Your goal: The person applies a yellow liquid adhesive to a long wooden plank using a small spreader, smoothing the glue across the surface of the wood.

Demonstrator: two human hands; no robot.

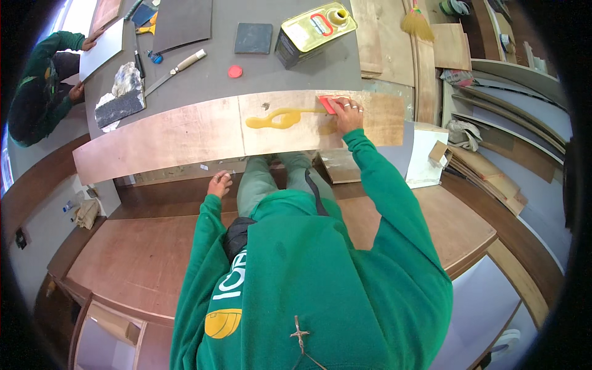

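Note:
A long, light wooden board point(179, 132) lies across the near edge of the grey table. Yellow glue point(274, 119) is pooled and trailed on its right half. My right hand point(349, 115) is closed on a red spreader point(328, 103), held against the board at the right end of the glue trail. My left hand point(220, 184) hangs just off the board's front edge, its fingers loosely bent and apart, with nothing visible in it. Beyond the board stands an open yellow-topped metal can point(317, 28) with a red handle. A red cap point(235, 71) lies to its left.
A putty knife point(176, 71), a dark sanding block point(120, 110) and a dark square pad point(253, 38) lie on the table point(209, 77). Another person point(46, 86) holds a white panel point(102, 52) at the far left. Wood sheets point(487, 176) and a broom point(417, 24) are on the right.

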